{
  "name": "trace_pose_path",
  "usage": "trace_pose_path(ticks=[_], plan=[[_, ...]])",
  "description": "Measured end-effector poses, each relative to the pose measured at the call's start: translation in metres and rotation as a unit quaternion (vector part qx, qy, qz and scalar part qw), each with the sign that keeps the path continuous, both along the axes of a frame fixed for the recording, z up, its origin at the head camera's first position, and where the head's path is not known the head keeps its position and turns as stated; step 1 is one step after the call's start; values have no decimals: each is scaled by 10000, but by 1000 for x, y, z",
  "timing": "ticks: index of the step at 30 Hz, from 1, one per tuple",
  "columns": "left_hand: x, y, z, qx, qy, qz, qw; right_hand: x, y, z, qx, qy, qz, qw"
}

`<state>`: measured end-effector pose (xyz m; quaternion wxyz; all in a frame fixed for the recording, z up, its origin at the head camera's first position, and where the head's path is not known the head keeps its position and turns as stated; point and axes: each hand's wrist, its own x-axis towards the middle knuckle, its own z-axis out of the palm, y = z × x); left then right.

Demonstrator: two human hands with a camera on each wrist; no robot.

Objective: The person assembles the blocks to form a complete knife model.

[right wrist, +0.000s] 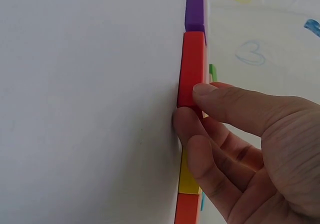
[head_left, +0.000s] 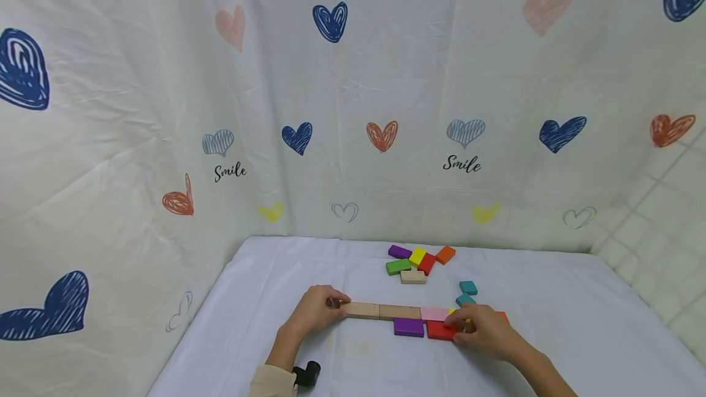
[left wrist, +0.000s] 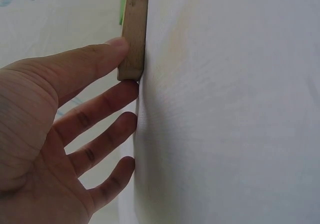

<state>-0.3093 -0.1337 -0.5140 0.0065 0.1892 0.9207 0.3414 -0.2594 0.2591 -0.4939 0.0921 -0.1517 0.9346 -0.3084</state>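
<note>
My left hand [head_left: 317, 311] is at the left end of a row of blocks on the table, its thumb and forefinger pinching a plain wooden block [head_left: 361, 310]. In the left wrist view its thumb rests on that block's end, and the other fingers touch the cloth. A second wooden block [head_left: 399, 312] and a pink block [head_left: 434, 313] continue the row. In front lie a purple block [head_left: 409, 327] and a red block [right wrist: 191, 69]. My right hand [head_left: 488, 332] pinches the red block's right end. Behind its fingers, a yellow block [right wrist: 189, 174] and an orange-red block [right wrist: 187, 208] are partly hidden.
Two teal blocks [head_left: 468, 288] lie behind my right hand. Farther back is a loose cluster with a green block [head_left: 398, 267], an orange block [head_left: 445, 255] and several others. A white cloth [head_left: 265, 280] covers the table, and a heart-printed curtain [head_left: 386, 195] hangs behind it.
</note>
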Motion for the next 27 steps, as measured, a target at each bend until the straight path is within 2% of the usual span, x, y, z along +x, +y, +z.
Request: trace_pose_path(ticks=[10, 27], plan=[[0, 0, -1, 25, -60, 42, 10000, 0, -2, 1, -56, 76, 157, 9998], [0, 0, -2, 27, -99, 40, 9999, -4, -6, 3, -10, -26, 151, 9999]])
